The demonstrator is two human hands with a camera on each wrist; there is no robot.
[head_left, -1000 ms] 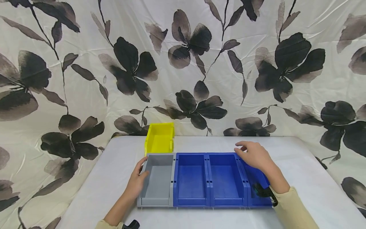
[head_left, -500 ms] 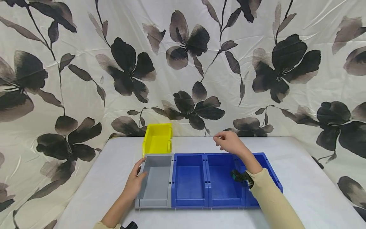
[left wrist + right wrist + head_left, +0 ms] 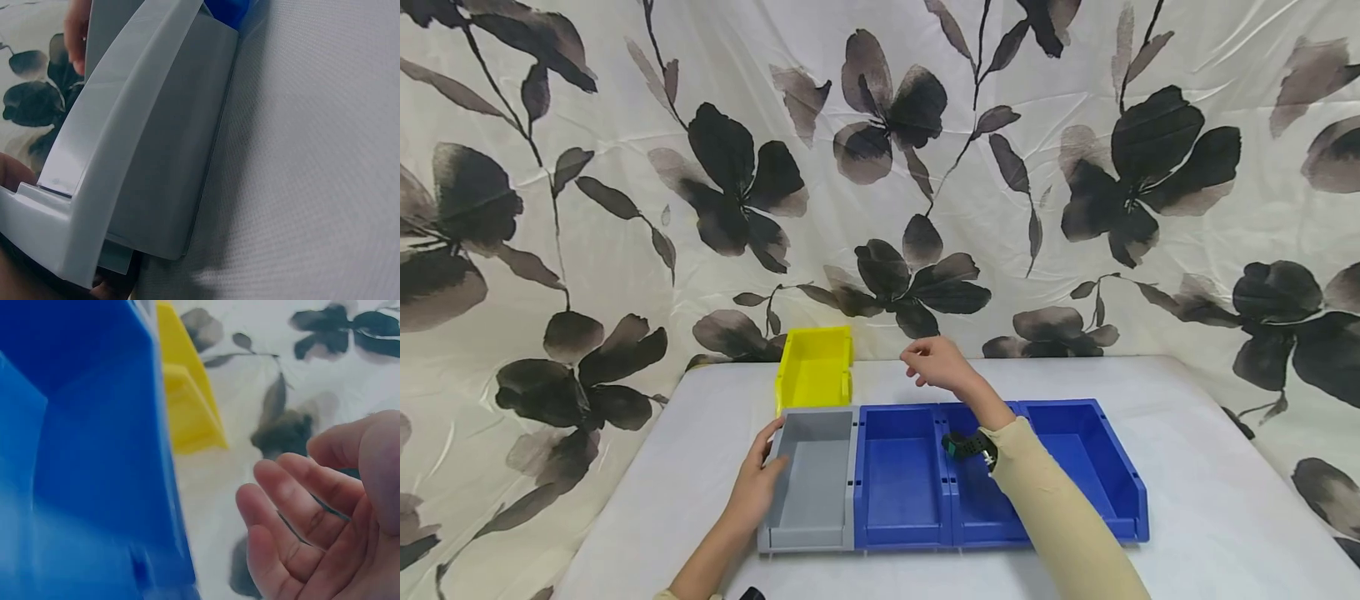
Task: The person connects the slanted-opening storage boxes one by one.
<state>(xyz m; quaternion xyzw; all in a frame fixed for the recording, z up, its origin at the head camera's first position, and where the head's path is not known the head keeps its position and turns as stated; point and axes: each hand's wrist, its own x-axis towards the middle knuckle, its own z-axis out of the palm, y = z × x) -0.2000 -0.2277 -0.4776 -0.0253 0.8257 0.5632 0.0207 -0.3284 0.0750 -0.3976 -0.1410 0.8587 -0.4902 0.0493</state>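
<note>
A grey storage bin (image 3: 814, 467) stands at the left end of a joined row with several blue bins (image 3: 901, 475). My left hand (image 3: 756, 483) grips the grey bin's left wall, thumb over the inner side and fingers along the outside. In the left wrist view the grey bin's front (image 3: 162, 137) fills much of the frame. Above and behind the row my right hand (image 3: 940, 363) hangs with loosely bent fingers and holds nothing. The right wrist view shows its fingers (image 3: 290, 500) apart from a blue bin (image 3: 100, 469). Behind the grey bin sits a yellow bin (image 3: 814, 367).
A white-covered table (image 3: 1195, 467) bears the bins. Right behind it hangs a floral cloth (image 3: 1030, 167). My right sleeve (image 3: 1060, 508) crosses over the blue bins and hides part of them.
My right hand has moved left along the back of the row, from the rightmost blue bin towards the yellow bin. The left hand keeps its place on the grey bin.
</note>
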